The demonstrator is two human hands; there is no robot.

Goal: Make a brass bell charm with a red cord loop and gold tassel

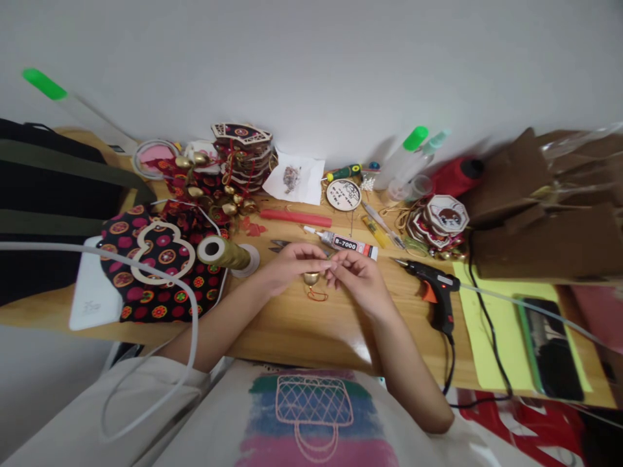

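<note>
I see both of the person's hands at the middle of the table (292, 334), the left hand (292, 264) and the right hand (361, 282) brought together with their fingertips meeting. The fingers of each are drawn in narrow, thumb close to forefinger; what may lie between them is too small for me to make out, so I cannot tell what either holds. A gold bell (311, 278) sits just below the left fingers, between the two hands, with a loop of red cord (317, 296) on its near side. I cannot tell whether it hangs or rests on the wood.

Just beyond the hands I have a tube of B-7000 glue (346, 244), and the dark tips of a metal tool (278, 245) show beside the left hand. Farther off lie a red stick (296, 218) and a round lettered disc (343, 194).

To the left stands a spool of gold thread (228, 253), tilted, beside dark patterned fabric (182, 301) that carries a wooden cloud-shaped frame (191, 258). To the right, a black glue gun (433, 279) points its nozzle toward the hands, near a yellow sheet (479, 337) with a phone (552, 347) on it. At the far right, a stack of octagonal pieces (448, 214) stands near a cardboard box (549, 243).
</note>
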